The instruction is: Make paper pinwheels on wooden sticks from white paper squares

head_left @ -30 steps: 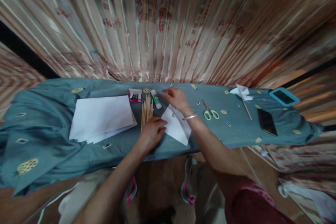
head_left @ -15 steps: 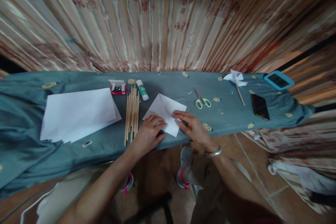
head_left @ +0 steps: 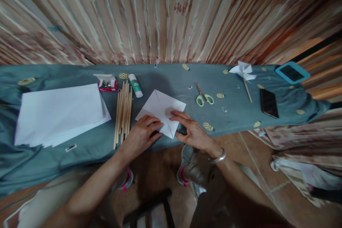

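A white square of paper (head_left: 157,105) lies cornerwise on the cloth, with lines like slits running in from its top and bottom corners. My left hand (head_left: 143,131) has its bent fingers on the paper's lower left side, the thumb at the edge. Over the lower right side rests my right hand (head_left: 191,128), fingers stretched out on the paper and thumb apart near the edge. Just left of the paper are wooden sticks (head_left: 124,108) and a glue stick (head_left: 135,85). Scissors (head_left: 203,96) with yellow-green handles lie to its right.
A stack of white paper (head_left: 61,110) lies at left, near an opened red box (head_left: 107,84) of small metal pieces. Rightward are a paper pinwheel (head_left: 243,72) on a stick, a black phone (head_left: 269,103) and a blue-framed device (head_left: 292,72). A curtain (head_left: 149,17) hangs behind.
The view has shifted, so most things on the left appear further left. The paper looks flatter, with its lower slit now showing. Both hands stay at its lower sides.
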`<state>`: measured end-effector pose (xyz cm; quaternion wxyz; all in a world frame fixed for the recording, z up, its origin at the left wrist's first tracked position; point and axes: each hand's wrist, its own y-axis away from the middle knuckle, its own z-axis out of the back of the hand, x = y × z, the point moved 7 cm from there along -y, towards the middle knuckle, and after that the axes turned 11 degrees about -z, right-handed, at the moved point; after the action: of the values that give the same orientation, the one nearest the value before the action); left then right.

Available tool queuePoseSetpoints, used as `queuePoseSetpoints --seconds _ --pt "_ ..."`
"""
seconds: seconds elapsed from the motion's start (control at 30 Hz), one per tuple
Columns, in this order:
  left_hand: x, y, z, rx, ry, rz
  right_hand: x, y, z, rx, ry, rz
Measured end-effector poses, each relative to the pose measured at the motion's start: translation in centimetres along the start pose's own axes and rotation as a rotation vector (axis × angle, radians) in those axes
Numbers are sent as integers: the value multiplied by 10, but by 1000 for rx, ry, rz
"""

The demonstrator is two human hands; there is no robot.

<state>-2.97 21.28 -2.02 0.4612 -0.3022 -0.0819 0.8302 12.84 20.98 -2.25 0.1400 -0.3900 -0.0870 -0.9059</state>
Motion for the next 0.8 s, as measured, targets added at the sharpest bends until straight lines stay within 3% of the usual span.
queuePoseSetpoints --seconds 0.17,0.33,0.57,0.8 --pt "-7 -1 4 -59 -79 -76 0 0 2 8 2 -12" --pt "-6 -1 7 -103 -50 -28 2 -2 5 -4 -57 -36" --pt "1 -5 9 -100 -7 112 -1 -12 3 -204 -203 -93" --pt "4 -7 10 -130 -32 176 9 -16 -3 -311 -150 -127"
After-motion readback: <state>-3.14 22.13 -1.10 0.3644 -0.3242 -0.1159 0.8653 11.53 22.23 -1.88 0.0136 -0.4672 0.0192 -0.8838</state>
